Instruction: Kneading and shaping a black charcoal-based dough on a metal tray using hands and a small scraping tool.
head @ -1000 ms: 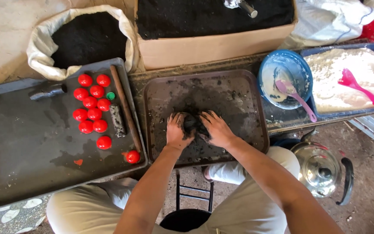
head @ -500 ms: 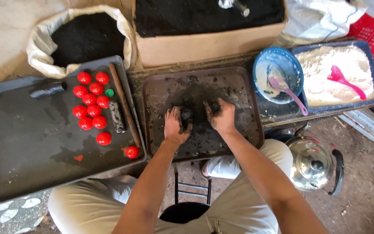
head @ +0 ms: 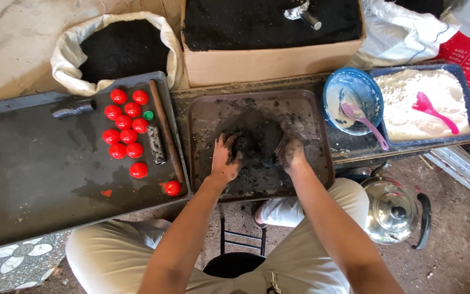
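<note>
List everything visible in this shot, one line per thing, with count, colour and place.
dark mixture: one heap, black, on the middle tray between the hands
middle tray: one, brown, in front of the person
red caps: eleven, red, on the left tray
green cap: one, green, among the red ones
left tray: one, dark grey, at left
stick: one, brown, on the left tray's right side
sack: one, white, black powder inside, top left
cardboard box: one, tan, black powder inside, top centre
bowl: one, blue, purple spoon inside, right
white powder tray: one, blue, pink spoon on it
kettle: one, silver, on the ground at right
left hand: on the mixture
right hand: on the mixture
</note>
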